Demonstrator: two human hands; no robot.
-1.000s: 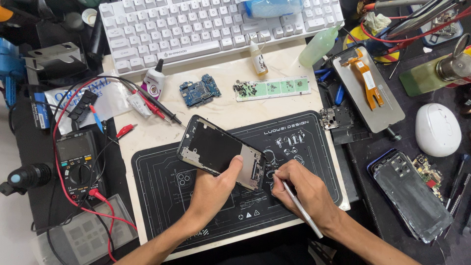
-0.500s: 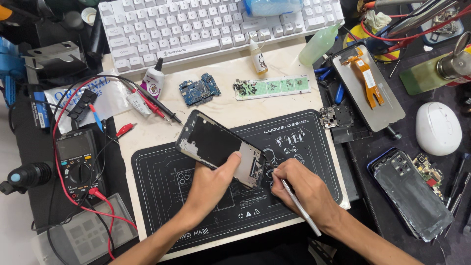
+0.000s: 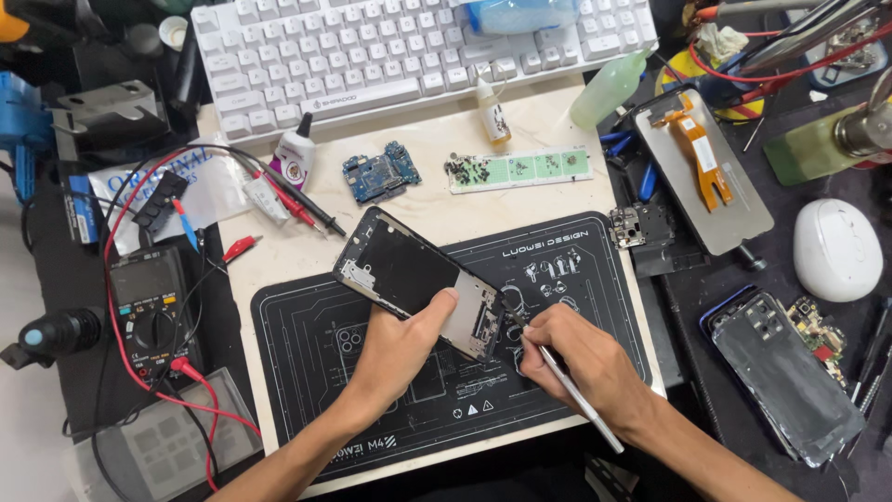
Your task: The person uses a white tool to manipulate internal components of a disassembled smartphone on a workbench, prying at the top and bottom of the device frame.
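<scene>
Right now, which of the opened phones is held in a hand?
The dark phone frame over the black mat, gripped by the left hand. The other opened phone lies untouched at the right.

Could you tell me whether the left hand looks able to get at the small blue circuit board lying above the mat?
Probably not right away: the left hand grips the opened phone frame, which sits between it and the blue circuit board. The beige surface around the board looks free.

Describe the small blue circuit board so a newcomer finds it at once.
Start at the white keyboard along the top. Just below it, on the pale tabletop above the black work mat, lies the blue circuit board. Unlike the long green strip to its right, it is short, blue and irregular.
</scene>
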